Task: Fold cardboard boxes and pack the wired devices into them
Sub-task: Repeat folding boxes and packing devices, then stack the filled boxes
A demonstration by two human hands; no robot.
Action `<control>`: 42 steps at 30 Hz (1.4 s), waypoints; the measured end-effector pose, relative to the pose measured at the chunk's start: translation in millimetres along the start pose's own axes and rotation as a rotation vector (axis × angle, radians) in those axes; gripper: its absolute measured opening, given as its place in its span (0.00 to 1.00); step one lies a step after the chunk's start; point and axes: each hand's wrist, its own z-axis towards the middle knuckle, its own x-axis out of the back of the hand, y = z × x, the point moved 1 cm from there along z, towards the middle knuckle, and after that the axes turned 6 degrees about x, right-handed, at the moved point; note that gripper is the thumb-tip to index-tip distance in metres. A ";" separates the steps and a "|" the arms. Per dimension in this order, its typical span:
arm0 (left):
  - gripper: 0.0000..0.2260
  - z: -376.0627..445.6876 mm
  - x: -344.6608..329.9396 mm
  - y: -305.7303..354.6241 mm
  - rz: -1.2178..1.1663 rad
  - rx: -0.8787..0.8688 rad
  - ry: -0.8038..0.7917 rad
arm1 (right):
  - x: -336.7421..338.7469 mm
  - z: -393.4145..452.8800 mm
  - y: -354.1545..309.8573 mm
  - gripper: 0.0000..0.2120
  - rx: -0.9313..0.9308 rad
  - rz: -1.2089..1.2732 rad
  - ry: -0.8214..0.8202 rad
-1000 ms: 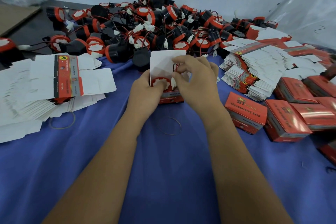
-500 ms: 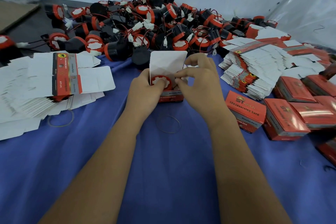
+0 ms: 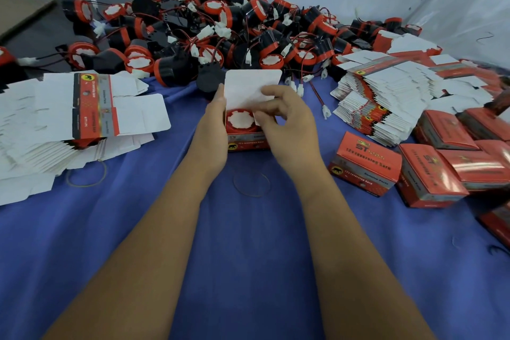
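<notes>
A small red box [image 3: 248,142] stands on the blue cloth [image 3: 248,243] near the middle of the tabletop, its white top flap [image 3: 252,85] raised and upright. Inside it sits one wired device [image 3: 239,121], red rim and white centre facing up. The left hand [image 3: 211,132] grips the box's left side, fingers curled around the wall. The right hand [image 3: 287,124] is at the right side of the opening, thumb and fingers pinching a white side flap [image 3: 260,106] over the device. Along the far edge of the tabletop lies a large heap of black-and-red devices [image 3: 220,33] with red wires and white plugs. Flat, unfolded cartons [image 3: 69,119] are stacked toward the left edge; a second fanned stack of flat cartons [image 3: 386,96] lies right of centre. Closed red boxes [image 3: 425,171] are grouped at the right edge. Two rubber bands [image 3: 251,183] lie on the cloth, one just in front of the open box.
</notes>
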 end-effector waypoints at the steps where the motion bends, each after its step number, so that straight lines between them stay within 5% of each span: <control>1: 0.18 -0.5 1.4 0.9 0.033 -0.027 -0.022 | -4.1 -0.8 0.2 0.18 0.001 0.000 0.037; 5: 0.21 -2.4 9.7 0.2 0.351 -0.098 -0.021 | -0.7 1.0 8.2 0.36 -0.039 0.022 0.139; 11: 0.17 -1.1 13.8 2.1 0.434 -0.218 0.052 | 12.1 2.4 15.5 0.15 -0.074 0.253 0.029; 16: 0.19 -7.7 15.7 5.8 0.511 -0.311 0.194 | 14.9 4.1 18.3 0.22 -0.153 0.302 0.028; 24: 0.18 -9.5 26.5 13.2 0.381 -0.183 -0.022 | 17.0 -1.4 18.3 0.17 -0.093 0.136 0.004; 30: 0.18 -8.5 26.8 3.5 0.675 -0.240 -0.009 | 22.3 -2.7 14.5 0.18 -0.116 0.331 -0.126; 35: 0.19 -8.3 27.3 3.2 0.702 -0.272 -0.017 | 19.7 -3.5 21.5 0.21 0.022 0.017 -0.304; 42: 0.20 -6.7 28.6 3.5 0.753 -0.323 -0.025 | 14.2 -1.9 26.6 0.21 0.091 -0.096 -0.207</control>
